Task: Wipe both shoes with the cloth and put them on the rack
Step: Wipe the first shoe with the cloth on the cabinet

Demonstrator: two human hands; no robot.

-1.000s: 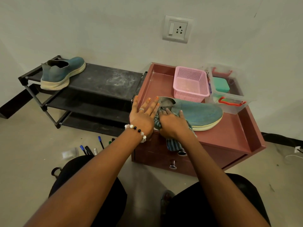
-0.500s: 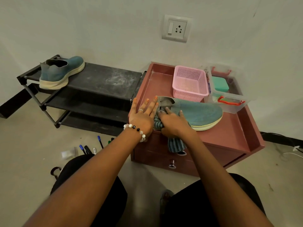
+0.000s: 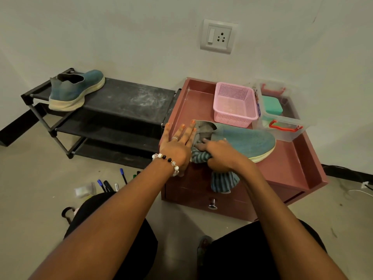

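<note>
One shoe (image 3: 75, 89) already stood on the rack (image 3: 125, 102), so I judged it done. The second shoe (image 3: 242, 140) lay on the cabinet (image 3: 286, 166). My left hand (image 3: 177, 144), fingers straight, braced its heel while my right hand (image 3: 220, 154) clutched the cloth (image 3: 223, 181) against it. Compared with a second earlier, little differed: my right hand sat slightly nearer the collar.

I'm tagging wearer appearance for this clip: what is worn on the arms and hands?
Both forearms are bare, no sleeves showing. The left hand has a silver ring, orange-painted nails, and a bead bracelet of white, black and clear beads at the wrist. The right hand shows nothing worn.
</note>
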